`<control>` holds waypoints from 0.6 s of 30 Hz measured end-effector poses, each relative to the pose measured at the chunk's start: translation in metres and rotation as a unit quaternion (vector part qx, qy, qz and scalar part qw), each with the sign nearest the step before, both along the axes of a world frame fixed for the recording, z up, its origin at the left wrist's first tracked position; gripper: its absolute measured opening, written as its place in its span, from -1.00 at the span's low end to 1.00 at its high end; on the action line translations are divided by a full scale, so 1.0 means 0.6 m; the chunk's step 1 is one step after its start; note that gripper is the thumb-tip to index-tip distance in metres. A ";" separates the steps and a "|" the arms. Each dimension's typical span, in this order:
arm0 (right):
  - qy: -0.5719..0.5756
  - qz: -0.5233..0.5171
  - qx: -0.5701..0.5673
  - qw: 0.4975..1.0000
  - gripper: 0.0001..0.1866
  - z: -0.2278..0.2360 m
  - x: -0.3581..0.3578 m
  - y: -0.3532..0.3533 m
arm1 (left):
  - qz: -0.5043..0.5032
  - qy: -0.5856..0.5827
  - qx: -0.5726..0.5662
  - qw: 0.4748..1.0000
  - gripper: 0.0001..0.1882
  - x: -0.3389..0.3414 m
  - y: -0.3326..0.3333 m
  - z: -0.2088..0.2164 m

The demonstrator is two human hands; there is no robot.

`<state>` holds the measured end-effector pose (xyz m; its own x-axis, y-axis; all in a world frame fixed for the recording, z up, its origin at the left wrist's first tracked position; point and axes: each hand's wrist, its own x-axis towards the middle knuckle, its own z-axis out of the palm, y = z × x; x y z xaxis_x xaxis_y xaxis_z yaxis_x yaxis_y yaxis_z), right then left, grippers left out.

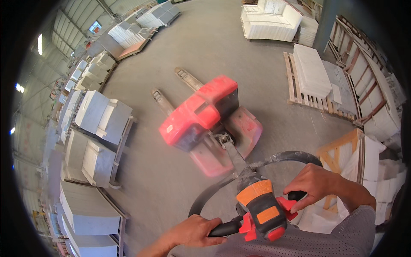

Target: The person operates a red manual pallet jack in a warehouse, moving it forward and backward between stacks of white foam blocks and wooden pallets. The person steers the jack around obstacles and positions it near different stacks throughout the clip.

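Observation:
A red electric pallet truck [201, 107] stands ahead of me, its two forks [188, 78] pointing away to the upper left. Its black and orange control handle [262, 203] reaches back close to my body. My left hand [195, 229] is wrapped round the black left grip, beside a red thumb lever [248, 227]. Around the right grip my right hand [312, 184] is closed, its thumb at the other red lever [287, 207]. A black curved guard [295, 157] arcs out on both sides of the handle. Nothing shows on the forks.
Stacks of pale slabs [100, 115] on pallets line the left side. More slabs [310, 70] lie on a wooden pallet [293, 81] at the right. A wooden crate frame [342, 147] stands near my right arm. Grey concrete floor [205, 38] stretches ahead between the stacks.

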<state>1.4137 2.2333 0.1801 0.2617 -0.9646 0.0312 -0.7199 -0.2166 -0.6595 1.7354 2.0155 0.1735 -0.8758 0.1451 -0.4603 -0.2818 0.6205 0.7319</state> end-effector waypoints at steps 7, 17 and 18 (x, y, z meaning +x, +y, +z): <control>0.159 -0.188 -0.138 0.959 -0.54 0.003 0.031 0.164 | 0.015 0.096 -0.009 0.995 -0.50 0.021 0.179 0.015; 0.091 -0.263 -0.054 0.959 -0.53 -0.011 -0.117 0.312 | 0.116 0.076 0.057 0.989 -0.45 -0.119 0.449 -0.037; 0.086 -0.266 -0.049 0.959 -0.51 -0.013 -0.140 0.320 | 0.123 0.069 0.068 0.988 -0.44 -0.139 0.468 -0.043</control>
<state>1.3295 2.4252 0.1725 -0.2573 -0.9576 0.1295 -0.8420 0.1564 -0.5163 1.6520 2.2960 0.1475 -0.9457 -0.0273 -0.3239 -0.3026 0.4384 0.8463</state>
